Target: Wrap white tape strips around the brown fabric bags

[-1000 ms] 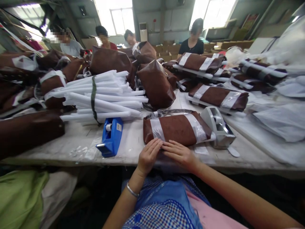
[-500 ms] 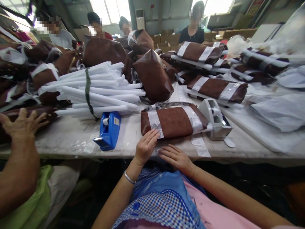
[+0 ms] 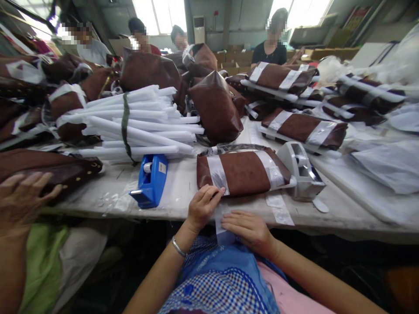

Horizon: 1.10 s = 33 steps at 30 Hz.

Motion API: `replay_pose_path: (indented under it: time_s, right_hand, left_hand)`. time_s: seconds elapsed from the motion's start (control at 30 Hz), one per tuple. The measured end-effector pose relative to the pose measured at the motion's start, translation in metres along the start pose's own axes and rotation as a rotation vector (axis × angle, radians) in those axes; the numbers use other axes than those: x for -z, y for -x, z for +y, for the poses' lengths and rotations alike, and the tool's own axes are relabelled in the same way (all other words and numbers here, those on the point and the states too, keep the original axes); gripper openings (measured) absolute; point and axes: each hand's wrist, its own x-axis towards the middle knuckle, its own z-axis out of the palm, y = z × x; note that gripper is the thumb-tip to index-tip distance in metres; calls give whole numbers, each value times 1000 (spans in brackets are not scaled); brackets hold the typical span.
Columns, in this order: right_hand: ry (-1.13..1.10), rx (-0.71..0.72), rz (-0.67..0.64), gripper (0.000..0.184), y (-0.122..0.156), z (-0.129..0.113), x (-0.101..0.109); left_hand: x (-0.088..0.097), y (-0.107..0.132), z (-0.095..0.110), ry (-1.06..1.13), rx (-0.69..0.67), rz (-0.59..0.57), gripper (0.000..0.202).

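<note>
A brown bag [image 3: 244, 171] lies on the table in front of me, with two bands of clear tape around it and a white paper roll along its far and right side. My left hand [image 3: 203, 205] is closed at the bag's lower left edge, its fingertips pinching the left band of tape [image 3: 218, 173]. Below the edge, a loose tape strip [image 3: 223, 234] hangs over my apron. My right hand [image 3: 250, 229] lies beside this strip, fingers stretched out and fingertips touching it; its thumb is hidden.
A grey tape dispenser [image 3: 303, 174] stands against the bag's right end, a blue tape dispenser [image 3: 152, 181] to the left. Behind lie a bundle of white paper rolls [image 3: 144, 117] and several brown bags. At far left, a co-worker's hand [image 3: 24, 196] rests on another bag.
My left fingers have curled from lying flat to a pinch at the bag's edge. The hanging tape strip now shows between my hands. The co-worker's hand has moved lower.
</note>
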Motion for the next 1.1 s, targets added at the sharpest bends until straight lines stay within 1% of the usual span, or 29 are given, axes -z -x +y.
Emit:
replay_pose_path:
  time_s: [0.13, 0.27, 0.33, 0.5, 0.67, 0.87, 1.0, 1.1]
  right_hand:
    - [-34, -54, 20, 29, -21, 10, 19]
    - [-50, -106, 34, 31, -34, 21, 28]
    - [-43, -110, 22, 31, -37, 21, 29]
    - [-33, -136, 24, 32, -37, 14, 30]
    - [-3, -109, -7, 33, -43, 15, 33]
    - [58, -19, -18, 35, -56, 19, 34]
    - [90, -59, -4, 34, -59, 21, 35]
    - [124, -83, 29, 29, -63, 27, 33]
  left_hand:
    - [3, 8, 4, -26, -10, -100, 43]
    - [8, 15, 2, 13, -46, -149, 45]
    - [10, 17, -1, 53, -74, -142, 45]
    - [15, 19, -10, 124, -148, -75, 37]
    - [20, 15, -16, 132, -205, -109, 33]
    - [22, 12, -11, 93, -174, -138, 32]
    - [22, 13, -10, 83, -186, -120, 31]
    - [21, 12, -11, 124, -153, -94, 25]
